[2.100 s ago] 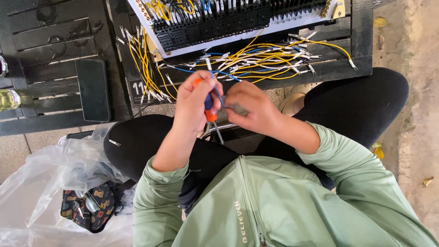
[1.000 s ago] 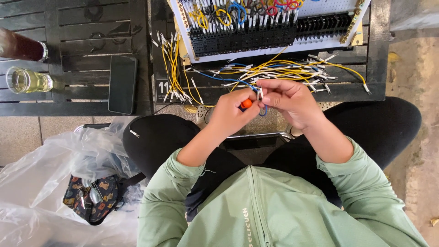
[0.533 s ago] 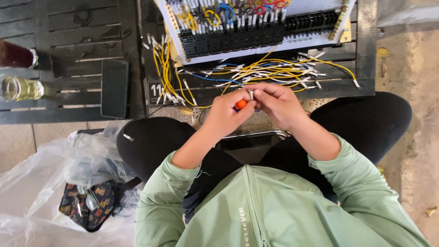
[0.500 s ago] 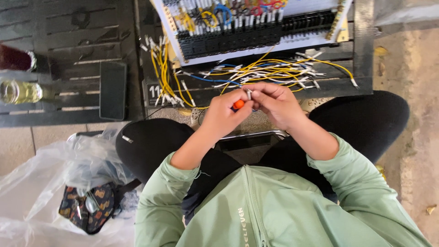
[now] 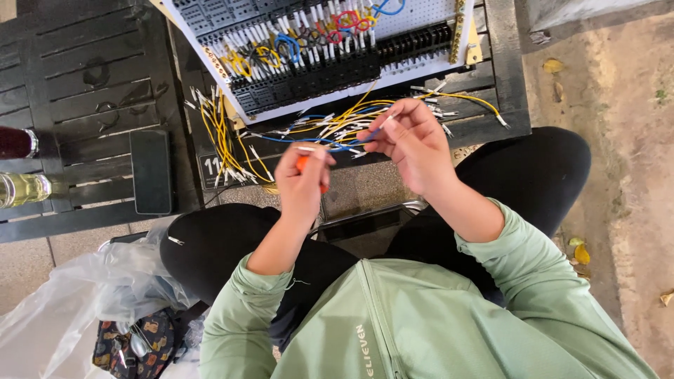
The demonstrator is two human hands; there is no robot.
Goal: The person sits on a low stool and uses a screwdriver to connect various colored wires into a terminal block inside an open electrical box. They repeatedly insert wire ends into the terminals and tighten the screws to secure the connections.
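The person sits with knees up against a dark slatted counter (image 5: 91, 77), both hands raised over the lap. The left hand (image 5: 303, 184) is curled closed around an orange-handled tool (image 5: 302, 162), of which only a bit of the orange grip shows above the fingers; I cannot tell what kind of tool it is. The right hand (image 5: 414, 144) is just beside it, a little higher, its fingertips pinched on a blue wire (image 5: 309, 140) that runs leftwards from that hand, past the top of the left hand and across the heap of loose yellow wires (image 5: 337, 123) lying on the counter's near edge. Behind the heap rests a white panel (image 5: 309, 56) packed with black terminal blocks and short coloured jumpers. More yellow wires (image 5: 221, 140) trail off the panel's left corner. Further left on the counter lie a dark phone (image 5: 152, 171) and two bottles (image 5: 21, 168) at the edge. A clear plastic bag (image 5: 77, 302) slumps on the floor by the left knee.
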